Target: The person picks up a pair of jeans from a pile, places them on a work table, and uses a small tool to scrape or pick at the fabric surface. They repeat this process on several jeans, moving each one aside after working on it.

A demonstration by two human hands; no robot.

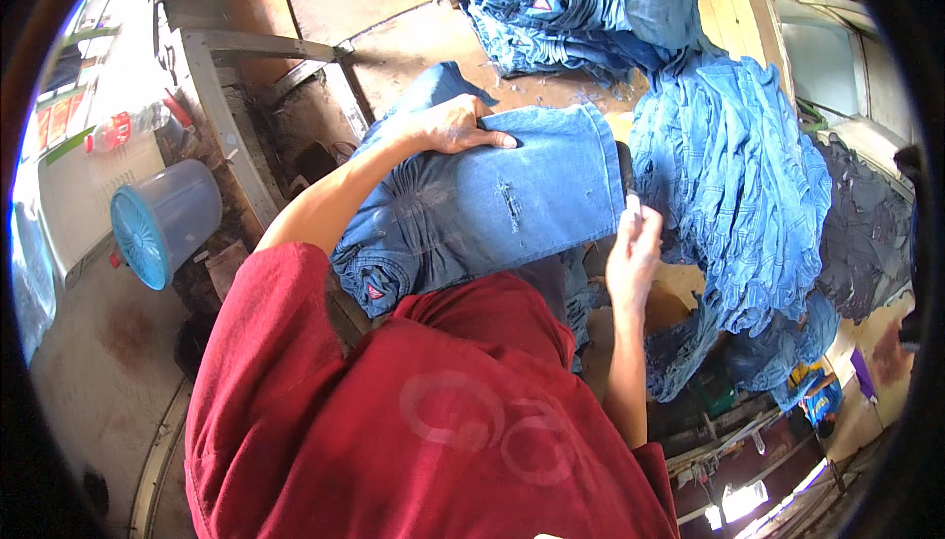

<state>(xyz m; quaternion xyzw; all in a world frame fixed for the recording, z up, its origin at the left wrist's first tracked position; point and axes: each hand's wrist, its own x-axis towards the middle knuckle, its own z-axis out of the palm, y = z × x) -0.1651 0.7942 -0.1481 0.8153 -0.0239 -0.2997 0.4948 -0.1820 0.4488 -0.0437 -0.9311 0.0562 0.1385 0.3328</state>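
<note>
Jeans (546, 194) lie between the left hand (455, 128) and right hand (633, 249): the left, forearm slanting inward, clasps the far edge, thumb (502, 140) on top; the right, forearm pointing ahead, curls at the hem (611, 150), its hold unclear. Right of that grip, denim lies heaped (738, 190).

Place: garment workshop, I'd say
Denim heap (728, 194): draped on my right
Jeans stack (581, 7): piled ahead of me
Frame (228, 126): scuffed, left of me
</note>
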